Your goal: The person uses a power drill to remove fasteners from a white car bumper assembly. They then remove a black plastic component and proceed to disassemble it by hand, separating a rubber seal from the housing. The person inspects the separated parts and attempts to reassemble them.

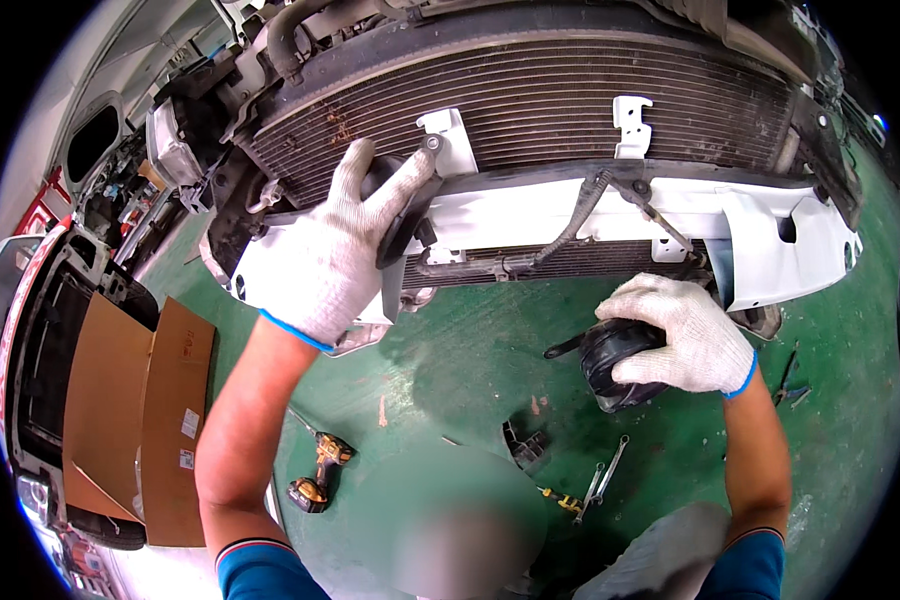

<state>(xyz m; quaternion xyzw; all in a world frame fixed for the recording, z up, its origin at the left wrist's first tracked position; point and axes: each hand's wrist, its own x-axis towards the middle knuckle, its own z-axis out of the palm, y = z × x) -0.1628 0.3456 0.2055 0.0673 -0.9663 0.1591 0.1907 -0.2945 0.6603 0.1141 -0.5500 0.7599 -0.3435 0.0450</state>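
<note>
My left hand (315,250), in a white knit glove with a blue cuff, is wrapped over a black rounded car horn (402,225) at the left of the white crossbeam. One fingertip lies at the bolt (432,143) on an upright white bracket (455,145); the hand partly hides the horn. Lower right, below the beam, my right hand (685,335), gloved alike, grips a second black snail-shaped horn (615,360). That horn's flat mounting tab points left. Thumb and fingers close around its body, clear of the beam.
Behind the white crossbeam (530,215) stands a finned radiator (550,110). On the green floor lie a cordless drill (322,472), a black bracket piece (525,445), a screwdriver (562,498), wrenches (612,468) and pliers (792,378). An open cardboard box (175,430) stands at left.
</note>
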